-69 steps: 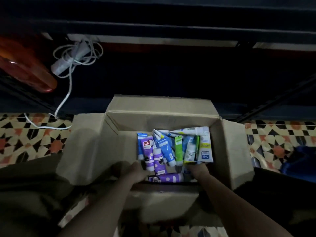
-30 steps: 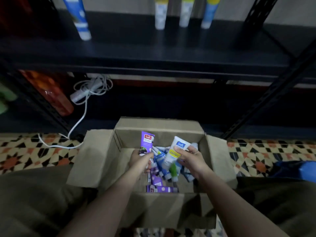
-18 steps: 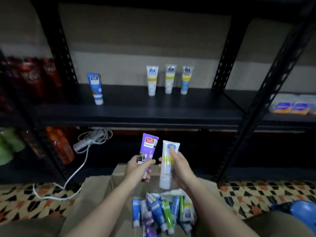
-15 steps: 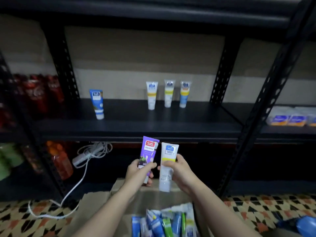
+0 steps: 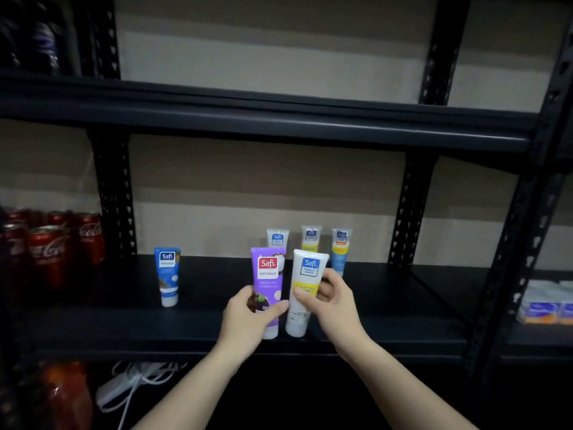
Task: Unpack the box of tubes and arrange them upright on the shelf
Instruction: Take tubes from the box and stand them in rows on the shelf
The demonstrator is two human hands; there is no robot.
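**Four tubes standing, two more about to land**

Black slotted-steel racking fills your view against a beige banded wall, and the middle black metal shelf [image 5: 387, 293] is where the work is going on. Four tubes already stand cap-down on it: a blue plastic tube [image 5: 167, 276] alone toward the left, and a back row of three, a white tube with a blue label [image 5: 277, 238], a white-and-yellow tube [image 5: 311, 237] and a pale blue-and-orange tube [image 5: 340, 251].

Your left hand [image 5: 248, 321] grips a purple "Naturals" plastic tube [image 5: 268, 283] around its lower half, thumb across the front. Your right hand [image 5: 333, 302] pinches a white tube with a yellow band [image 5: 305, 290] at its middle, fingers curled behind it. Both tubes are upright, cap down, side by side near the shelf's front edge; whether the caps touch the shelf yet cannot be told.

So the task looks well begun but far from done. These two need to be set down and released without tipping. The box is out of view, so you cannot tell from here how many tubes remain in it.

Red cola cans [image 5: 49, 249] crowd the shelf bay to the left, and a white coiled cable [image 5: 136, 383] lies below.
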